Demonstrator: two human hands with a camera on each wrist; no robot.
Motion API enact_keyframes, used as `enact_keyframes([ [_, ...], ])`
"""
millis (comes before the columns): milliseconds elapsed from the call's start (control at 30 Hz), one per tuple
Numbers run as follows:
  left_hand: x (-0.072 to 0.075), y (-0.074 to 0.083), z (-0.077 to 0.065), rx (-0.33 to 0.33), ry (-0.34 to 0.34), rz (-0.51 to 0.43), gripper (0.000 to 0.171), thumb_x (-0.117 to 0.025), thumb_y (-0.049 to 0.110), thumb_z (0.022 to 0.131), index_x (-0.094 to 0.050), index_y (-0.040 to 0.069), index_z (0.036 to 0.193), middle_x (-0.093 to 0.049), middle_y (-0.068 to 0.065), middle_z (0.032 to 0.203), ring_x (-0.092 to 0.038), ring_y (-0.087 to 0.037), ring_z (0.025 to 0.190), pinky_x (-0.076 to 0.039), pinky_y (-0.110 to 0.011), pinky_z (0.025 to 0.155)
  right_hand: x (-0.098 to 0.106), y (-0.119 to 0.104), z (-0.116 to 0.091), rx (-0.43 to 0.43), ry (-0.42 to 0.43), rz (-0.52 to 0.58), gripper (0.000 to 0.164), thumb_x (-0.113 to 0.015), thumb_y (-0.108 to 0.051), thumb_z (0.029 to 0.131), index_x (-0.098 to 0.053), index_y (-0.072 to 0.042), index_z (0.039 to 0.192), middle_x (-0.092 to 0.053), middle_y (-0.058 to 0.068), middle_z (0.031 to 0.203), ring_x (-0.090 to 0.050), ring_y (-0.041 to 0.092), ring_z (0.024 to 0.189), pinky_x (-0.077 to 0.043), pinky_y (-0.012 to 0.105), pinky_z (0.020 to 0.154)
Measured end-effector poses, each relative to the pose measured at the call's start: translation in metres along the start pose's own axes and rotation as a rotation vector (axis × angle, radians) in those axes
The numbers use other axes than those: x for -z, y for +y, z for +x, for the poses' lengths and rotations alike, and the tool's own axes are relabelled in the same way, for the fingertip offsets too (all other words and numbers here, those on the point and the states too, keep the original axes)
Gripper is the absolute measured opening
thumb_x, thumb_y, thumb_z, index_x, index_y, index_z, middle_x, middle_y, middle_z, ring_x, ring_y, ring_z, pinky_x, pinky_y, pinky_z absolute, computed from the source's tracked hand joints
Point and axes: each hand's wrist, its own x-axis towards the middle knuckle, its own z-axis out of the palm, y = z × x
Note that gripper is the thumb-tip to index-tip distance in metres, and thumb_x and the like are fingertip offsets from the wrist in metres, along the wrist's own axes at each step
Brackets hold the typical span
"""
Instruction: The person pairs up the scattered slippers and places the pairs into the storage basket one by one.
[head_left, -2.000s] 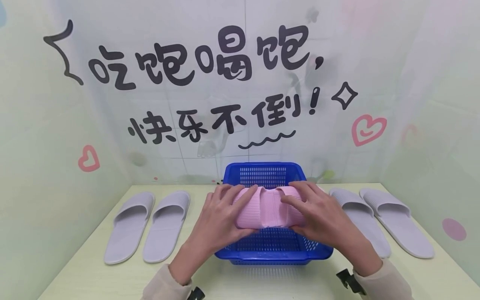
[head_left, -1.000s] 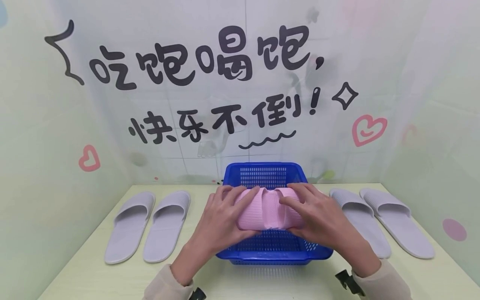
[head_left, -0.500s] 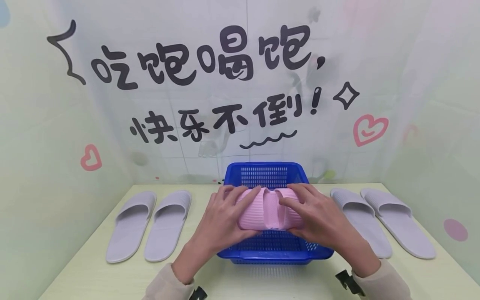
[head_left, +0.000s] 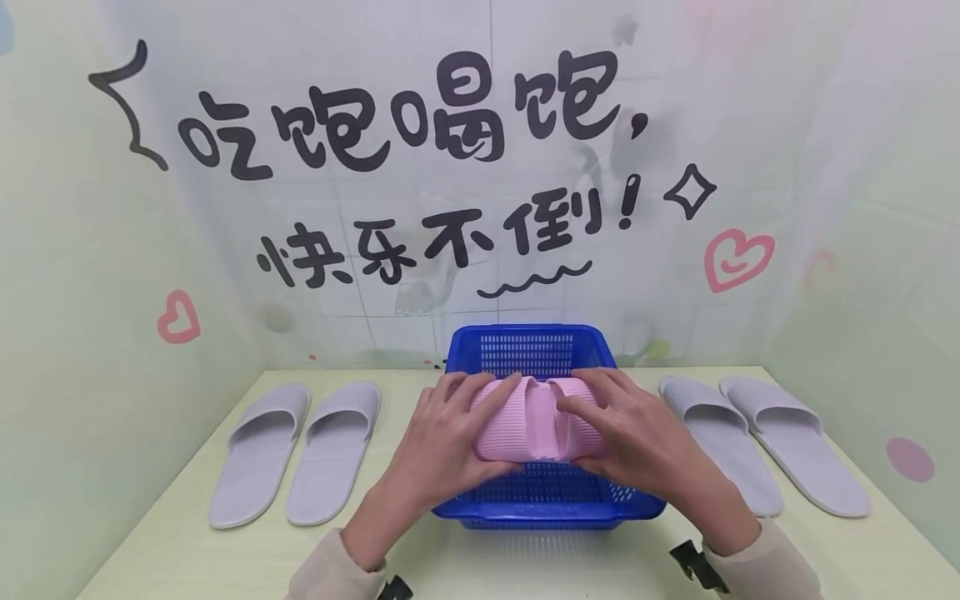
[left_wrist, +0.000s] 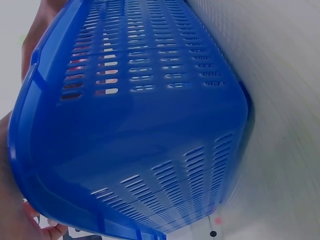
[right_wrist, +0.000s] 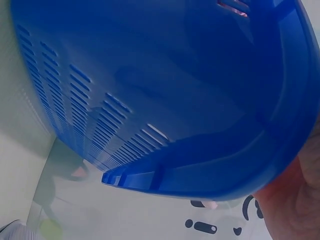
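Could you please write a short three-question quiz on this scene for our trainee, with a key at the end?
1. Counting: How many pale grey slippers lie on the table?

2. Multiple choice: What colour are the held slippers, gripped by the left hand and the right hand?
A) Black
B) Pink
C) Yellow

3. True or false: Pale grey slippers lie on both sides of the blue basket.

Key:
1. Four
2. B
3. True
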Motion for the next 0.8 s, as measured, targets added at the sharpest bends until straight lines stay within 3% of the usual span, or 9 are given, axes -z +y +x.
enact_keyframes([
  [800, -0.0006, 0.0038, 0.0009, 0.013, 0.063, 0.041, 0.105, -0.085, 0.071, 0.066, -0.045, 0.034, 0.155, -0.062, -0.001, 0.134, -0.055, -0.030, 0.119, -0.051, -0.040, 0.081, -0.0008, -0.0009, 0.0001, -0.002, 0.044, -0.022, 0.076, -0.101, -0.045, 0.054, -0.070, -0.025, 0.121, -0.066, 0.013, 0.129, -0.065, 0.031, 0.116, -0.064, 0.045, 0.079],
])
